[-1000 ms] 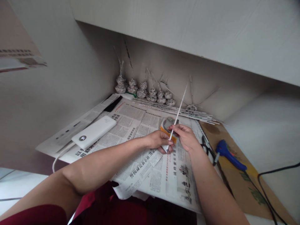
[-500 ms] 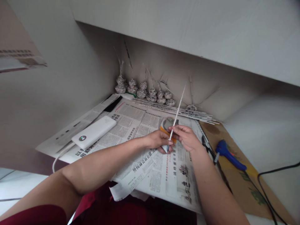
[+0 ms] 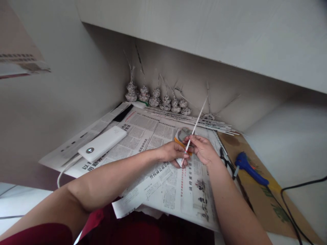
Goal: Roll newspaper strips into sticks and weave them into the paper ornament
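A thin rolled paper stick slants up and away to the right between my hands. My left hand is closed around its lower end, where a loose newspaper strip runs into the roll. That strip trails down left over the front edge of the newspaper sheets. My right hand pinches the stick a little higher up, thumb and fingers together. Just behind my fingers lies a grey and orange object, partly hidden, its kind unclear.
Several woven paper gourds line the back wall, with a bundle of paper sticks before them. A white power bank with a cable lies left. On cardboard at right rests a blue glue gun, black cord trailing.
The paper stick has turned and its tip leans farther right. The loose newspaper strip has shifted, its free end a little farther left. Both hands stay almost in place.
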`<state>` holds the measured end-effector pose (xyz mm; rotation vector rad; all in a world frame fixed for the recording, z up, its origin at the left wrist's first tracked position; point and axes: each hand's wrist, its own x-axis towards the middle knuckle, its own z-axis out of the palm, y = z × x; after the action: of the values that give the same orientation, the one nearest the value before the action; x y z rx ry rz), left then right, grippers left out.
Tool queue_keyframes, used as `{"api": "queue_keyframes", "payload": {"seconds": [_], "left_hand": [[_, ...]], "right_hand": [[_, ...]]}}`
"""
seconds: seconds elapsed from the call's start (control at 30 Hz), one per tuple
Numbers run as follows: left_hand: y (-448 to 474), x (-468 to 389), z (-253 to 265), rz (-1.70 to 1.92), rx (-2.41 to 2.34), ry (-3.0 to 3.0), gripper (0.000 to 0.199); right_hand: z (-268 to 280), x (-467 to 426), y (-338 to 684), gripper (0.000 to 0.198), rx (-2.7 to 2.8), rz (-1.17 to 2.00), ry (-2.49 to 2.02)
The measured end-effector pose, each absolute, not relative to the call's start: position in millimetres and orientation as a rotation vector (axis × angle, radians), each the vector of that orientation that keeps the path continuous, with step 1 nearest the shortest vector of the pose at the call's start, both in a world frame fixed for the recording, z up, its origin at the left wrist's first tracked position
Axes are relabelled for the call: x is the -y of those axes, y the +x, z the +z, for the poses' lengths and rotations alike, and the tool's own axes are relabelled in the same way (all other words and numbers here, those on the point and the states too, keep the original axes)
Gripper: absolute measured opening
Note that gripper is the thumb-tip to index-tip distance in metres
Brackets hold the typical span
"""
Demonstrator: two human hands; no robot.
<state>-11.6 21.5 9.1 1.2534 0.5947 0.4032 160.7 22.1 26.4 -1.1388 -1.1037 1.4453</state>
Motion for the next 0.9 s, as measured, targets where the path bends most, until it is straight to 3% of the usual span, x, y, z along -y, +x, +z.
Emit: {"api": "queue_keyframes", "payload": {"seconds": [0.43, 0.6, 0.7, 0.9], "left_hand": [[-12, -22, 7, 0.407, -0.569, 1.252, 0.047], [-11, -22, 5, 0.395, -0.574, 1.263, 0.047], [-11, -22, 6, 0.401, -0.593, 1.264, 0.044], [-12, -22, 8, 0.411, -0.593, 1.265, 0.044]], "right_hand": [[27, -21, 162, 0.028, 1.186, 1.516, -1.173], [25, -24, 159, 0.028, 1.121, 1.362, -1.179], [19, -29, 160, 0.032, 1.212, 1.104, -1.250], [-9, -42, 171, 0.026, 1.947, 0.144, -1.573]]}}
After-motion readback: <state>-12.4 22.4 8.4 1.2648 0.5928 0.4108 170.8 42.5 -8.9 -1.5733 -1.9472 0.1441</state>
